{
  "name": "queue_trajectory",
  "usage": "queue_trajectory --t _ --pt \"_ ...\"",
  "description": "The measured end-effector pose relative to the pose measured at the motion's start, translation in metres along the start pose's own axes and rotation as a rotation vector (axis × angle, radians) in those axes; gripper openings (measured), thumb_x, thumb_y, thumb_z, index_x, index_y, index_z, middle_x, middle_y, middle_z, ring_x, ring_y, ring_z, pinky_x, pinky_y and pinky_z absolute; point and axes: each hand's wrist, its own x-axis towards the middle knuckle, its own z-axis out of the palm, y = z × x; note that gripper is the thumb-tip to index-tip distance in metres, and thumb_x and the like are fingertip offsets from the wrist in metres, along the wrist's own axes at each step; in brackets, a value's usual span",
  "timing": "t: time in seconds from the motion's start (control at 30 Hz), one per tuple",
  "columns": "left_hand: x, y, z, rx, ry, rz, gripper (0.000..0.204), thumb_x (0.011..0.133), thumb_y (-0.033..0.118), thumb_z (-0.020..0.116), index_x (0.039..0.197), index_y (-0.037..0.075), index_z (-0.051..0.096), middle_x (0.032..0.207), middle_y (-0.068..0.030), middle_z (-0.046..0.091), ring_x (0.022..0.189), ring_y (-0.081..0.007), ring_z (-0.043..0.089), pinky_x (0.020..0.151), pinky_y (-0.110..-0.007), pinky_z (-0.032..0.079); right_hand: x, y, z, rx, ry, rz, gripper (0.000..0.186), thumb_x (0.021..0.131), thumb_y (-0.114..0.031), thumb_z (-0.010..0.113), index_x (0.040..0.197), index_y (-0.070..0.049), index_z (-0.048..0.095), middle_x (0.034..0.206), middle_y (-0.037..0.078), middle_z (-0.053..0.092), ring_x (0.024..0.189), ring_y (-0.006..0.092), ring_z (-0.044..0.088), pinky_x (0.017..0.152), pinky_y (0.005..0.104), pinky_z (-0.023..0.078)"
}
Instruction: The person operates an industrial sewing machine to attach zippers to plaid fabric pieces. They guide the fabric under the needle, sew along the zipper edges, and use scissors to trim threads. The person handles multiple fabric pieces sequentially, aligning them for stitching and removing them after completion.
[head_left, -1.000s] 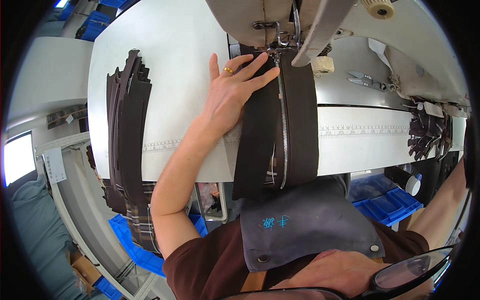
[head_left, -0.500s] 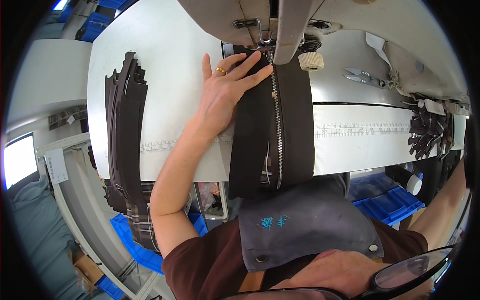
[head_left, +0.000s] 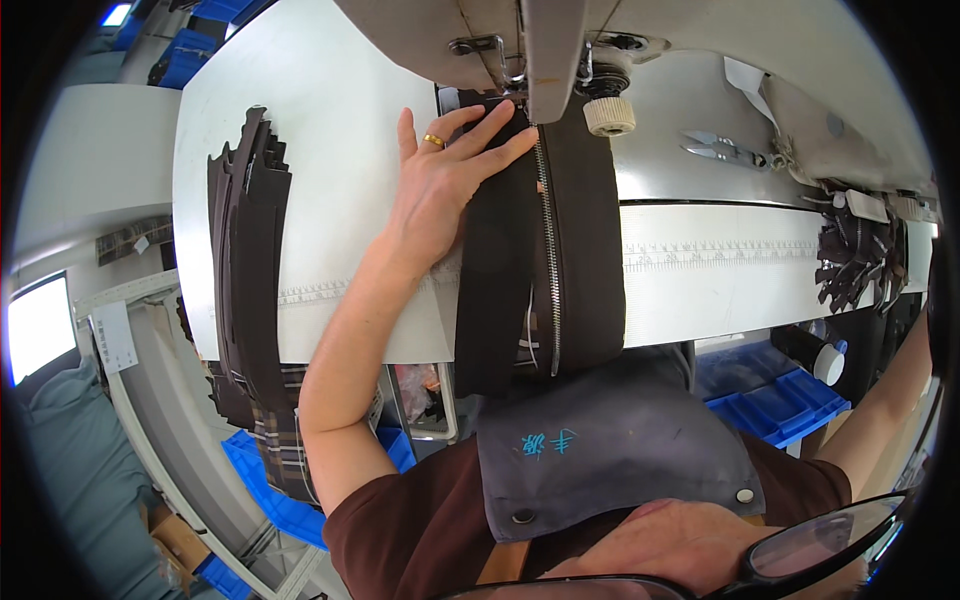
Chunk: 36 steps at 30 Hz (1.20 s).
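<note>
My left hand [head_left: 445, 175] lies with its fingers spread on dark brown fabric [head_left: 497, 260], a gold ring on one finger. Its fingertips rest just left of a metal zipper [head_left: 550, 250], close to the needle area under the sewing machine head [head_left: 553, 60]. The zipper runs down between two brown fabric panels, and the lower end of the work hangs over the table edge toward my apron. Of my right arm only the forearm [head_left: 895, 385] shows, at the right rim; that hand is out of the picture.
Brown fabric strips [head_left: 250, 220] lie in a stack on the white table [head_left: 340, 130] at left. Thread snips [head_left: 725, 150] rest on the metal machine bed at right, with a bundle of dark pieces [head_left: 858, 255] beyond. Blue bins [head_left: 780, 410] sit below the table.
The whole view has shifted slightly, so the machine head and table appear a little further left. My left hand keeps its place on the fabric beside the zipper.
</note>
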Motion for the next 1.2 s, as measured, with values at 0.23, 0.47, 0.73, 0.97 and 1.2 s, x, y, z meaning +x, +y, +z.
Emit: queue_trajectory --t 0.23,0.47,0.73,0.97,1.2 --pt "0.004 0.003 -0.002 0.017 0.012 0.017 0.059 0.072 -0.008 0.054 0.121 0.024 0.061 0.13 -0.0039 0.055 0.12 -0.0271 0.048 0.106 -0.063 0.014 -0.013 -0.011 -0.006 -0.043 0.111 -0.022 0.022 0.086 -0.014 0.057 0.104 -0.002 0.064 0.112 0.011 0.063 0.105 0.0277 0.058 0.089 0.0339 0.045" --pt "-0.001 -0.001 0.0 0.013 0.02 0.007 0.058 0.073 -0.007 0.054 0.121 0.024 0.061 0.131 -0.0045 0.055 0.12 -0.0273 0.048 0.106 -0.063 0.014 -0.104 -0.21 -0.046 0.254 0.434 -0.637 0.021 0.088 -0.012 0.055 0.102 -0.001 0.065 0.112 0.011 0.063 0.105 0.0273 0.058 0.089 0.033 0.045" --pt "0.003 0.0 0.001 0.011 -0.004 0.012 0.044 0.079 0.014 0.055 0.121 0.024 0.062 0.133 -0.0037 0.054 0.122 -0.0258 0.046 0.108 -0.058 0.008 -0.182 -0.486 0.026 0.699 -0.161 -1.018 0.018 0.084 -0.008 0.059 0.1 -0.002 0.065 0.106 0.014 0.063 0.093 0.0299 0.059 0.08 0.0355 0.046" --pt "0.0 0.001 0.001 0.003 -0.022 -0.019 0.041 0.083 0.022 0.055 0.123 0.024 0.062 0.134 -0.003 0.053 0.123 -0.0249 0.045 0.11 -0.056 0.004 -0.181 -0.523 0.004 0.732 -0.365 -0.861 0.026 0.08 -0.03 0.06 0.086 -0.005 0.066 0.081 0.01 0.065 0.083 0.0264 0.06 0.073 0.0384 0.041" --pt "0.001 0.002 0.001 -0.021 -0.009 -0.023 0.039 0.083 0.021 0.054 0.121 0.023 0.063 0.133 -0.0037 0.053 0.124 -0.0252 0.045 0.11 -0.055 0.004 -0.181 -0.522 0.013 0.731 -0.07 -0.819 0.022 0.077 -0.027 0.061 0.077 -0.006 0.066 0.071 0.007 0.065 0.075 0.0251 0.062 0.071 0.0378 0.042"
